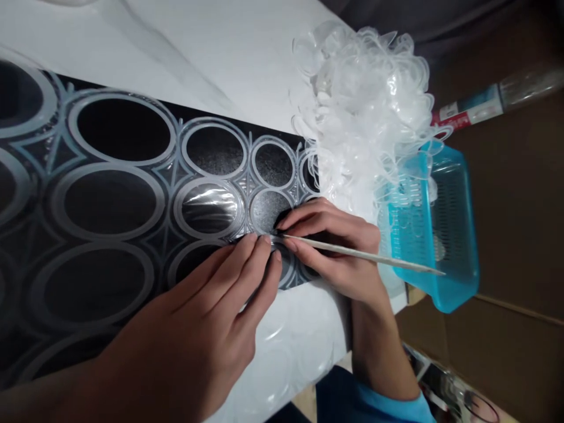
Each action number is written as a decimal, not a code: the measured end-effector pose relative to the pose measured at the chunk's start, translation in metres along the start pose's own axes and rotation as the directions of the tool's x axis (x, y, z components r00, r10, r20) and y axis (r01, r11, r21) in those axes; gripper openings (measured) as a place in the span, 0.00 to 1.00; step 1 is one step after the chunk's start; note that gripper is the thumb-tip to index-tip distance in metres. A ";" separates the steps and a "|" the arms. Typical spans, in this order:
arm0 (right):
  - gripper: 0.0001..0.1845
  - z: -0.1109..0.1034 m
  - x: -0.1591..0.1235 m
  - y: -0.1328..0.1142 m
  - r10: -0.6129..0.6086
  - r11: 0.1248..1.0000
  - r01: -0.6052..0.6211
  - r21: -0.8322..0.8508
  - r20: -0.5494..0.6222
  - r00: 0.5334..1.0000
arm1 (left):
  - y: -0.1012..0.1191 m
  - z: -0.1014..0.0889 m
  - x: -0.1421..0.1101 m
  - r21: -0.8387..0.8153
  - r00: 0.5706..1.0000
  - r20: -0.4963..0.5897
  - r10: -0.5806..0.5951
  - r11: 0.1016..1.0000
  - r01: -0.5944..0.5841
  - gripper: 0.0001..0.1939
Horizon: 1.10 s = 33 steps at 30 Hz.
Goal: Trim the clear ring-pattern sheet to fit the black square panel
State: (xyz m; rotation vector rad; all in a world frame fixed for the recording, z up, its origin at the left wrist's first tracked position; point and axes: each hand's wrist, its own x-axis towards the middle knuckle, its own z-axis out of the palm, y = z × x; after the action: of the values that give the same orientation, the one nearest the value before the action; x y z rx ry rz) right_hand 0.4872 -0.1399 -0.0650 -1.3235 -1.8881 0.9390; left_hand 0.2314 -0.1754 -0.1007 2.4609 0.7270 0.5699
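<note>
Pinching a thin pale stick (379, 257) between thumb and finger, your right hand (348, 231) curls at the right end of the black sheet (126, 129) patterned with pale oval rings. Your left hand (207, 317) lies palm down, fingers extended, fingertips on that sheet. Beyond, clear film pieces (361, 106) heap on the white table (251, 47) beside a blue perforated basket (469, 235) with a few pale scraps (439, 247) inside.

White tabletop (247, 47) allows passage; plastic heap (370, 100) blocks its right.
</note>
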 end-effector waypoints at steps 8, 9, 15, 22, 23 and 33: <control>0.07 0.002 -0.001 -0.002 0.005 1.000 -0.004 0.010 -0.037 0.999 | 0.000 -0.002 -0.002 0.054 1.000 0.011 0.003 0.999 -0.003 0.36; 0.07 0.002 -0.001 -0.002 0.006 1.000 -0.006 0.011 -0.044 0.999 | 0.000 -0.002 -0.002 0.050 1.000 0.010 0.001 0.999 -0.002 0.37; 0.07 0.002 -0.001 -0.001 -0.006 1.000 0.007 0.006 -0.023 1.000 | 0.001 -0.002 -0.001 0.094 1.000 0.023 0.007 0.996 -0.009 0.36; 0.05 0.002 -0.001 0.000 -0.017 1.000 0.017 0.007 -0.024 1.000 | 0.000 -0.007 0.006 0.180 0.998 0.005 0.061 0.982 -0.061 0.32; 0.04 0.002 -0.001 0.001 -0.025 1.000 0.025 0.011 -0.029 0.999 | 0.001 -0.008 0.007 0.190 0.998 0.004 0.063 0.980 -0.063 0.32; 0.04 0.004 0.000 0.002 -0.045 0.999 0.045 0.013 -0.050 0.998 | -0.001 -0.008 0.009 0.236 0.996 0.001 0.091 0.968 -0.089 0.30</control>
State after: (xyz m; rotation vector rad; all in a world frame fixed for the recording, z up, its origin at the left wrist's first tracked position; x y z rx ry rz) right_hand 0.4851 -0.1400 -0.0684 -1.2790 -1.8626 0.8877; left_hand 0.2343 -0.1669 -0.0928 2.7250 0.7262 0.5579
